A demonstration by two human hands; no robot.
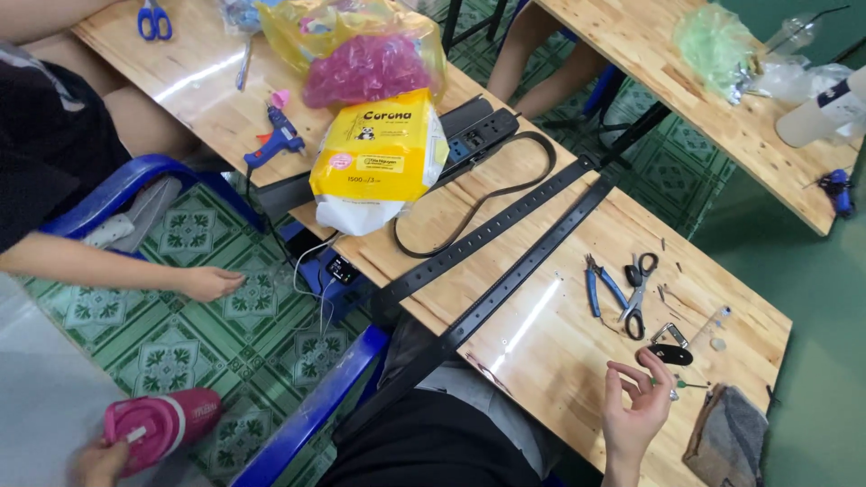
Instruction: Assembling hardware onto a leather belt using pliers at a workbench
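My right hand [636,410] hovers palm up over the near edge of the wooden table [541,334], fingers loosely curled and apart, holding nothing I can see. Just beyond its fingertips lie a black oval piece [672,354] with a metal clip and a small green-headed pin [687,385]. Black-handled scissors [639,293] and blue-handled pliers [599,289] lie further out. Two long black perforated straps [505,261] run diagonally across the table. Down at the lower left my left hand [95,464] grips a pink bottle [162,424] above the tiled floor.
A grey cloth pouch [726,433] lies by my right wrist. A yellow bag [381,153], a pink-filled plastic bag [365,68], a blue glue gun [278,140] and a power strip [483,131] sit further back. Another person's arm [135,271] reaches over the floor at left.
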